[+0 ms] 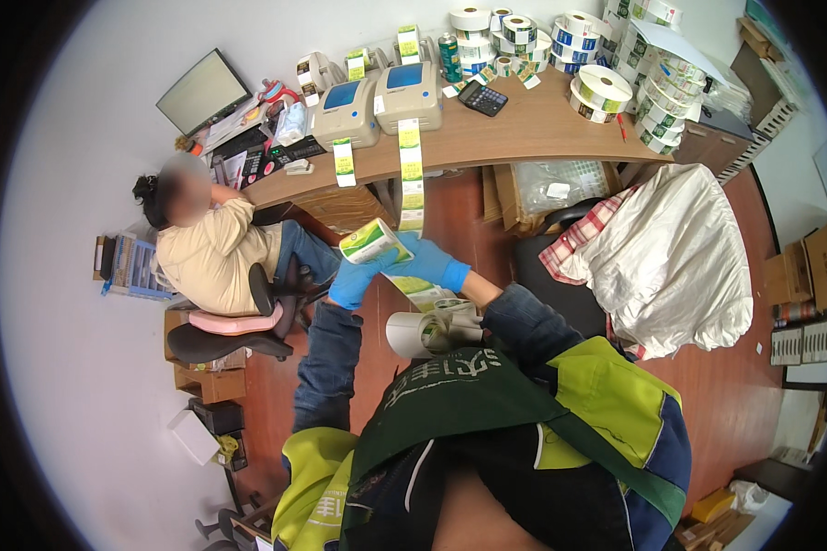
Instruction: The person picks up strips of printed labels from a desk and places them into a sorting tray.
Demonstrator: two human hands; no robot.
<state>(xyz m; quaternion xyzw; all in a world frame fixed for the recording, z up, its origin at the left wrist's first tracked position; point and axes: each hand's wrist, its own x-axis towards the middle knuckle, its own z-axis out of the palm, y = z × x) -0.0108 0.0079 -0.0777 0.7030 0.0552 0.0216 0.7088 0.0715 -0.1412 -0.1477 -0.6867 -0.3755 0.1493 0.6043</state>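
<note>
Both of my hands wear blue gloves. My left hand [364, 279] grips a roll of green and white printed labels [371, 241] from below. Against the roll's right side is my right hand [431, 262], its fingers partly hidden, so what they grasp is unclear. Just behind the hands, a printed label strip [411, 172] hangs from the right label printer [408, 96]. Below my hands, more label strip [417, 289] runs down to loose coils of labels [434, 330] in front of my dark green apron [448, 386].
A seated person [213, 255] is at the left of the wooden desk [524, 131]. A second label printer [346, 113], a calculator [483, 99] and stacked label rolls [601, 89] stand on it. At right, a white cloth garment [675, 262] covers a black chair [565, 275].
</note>
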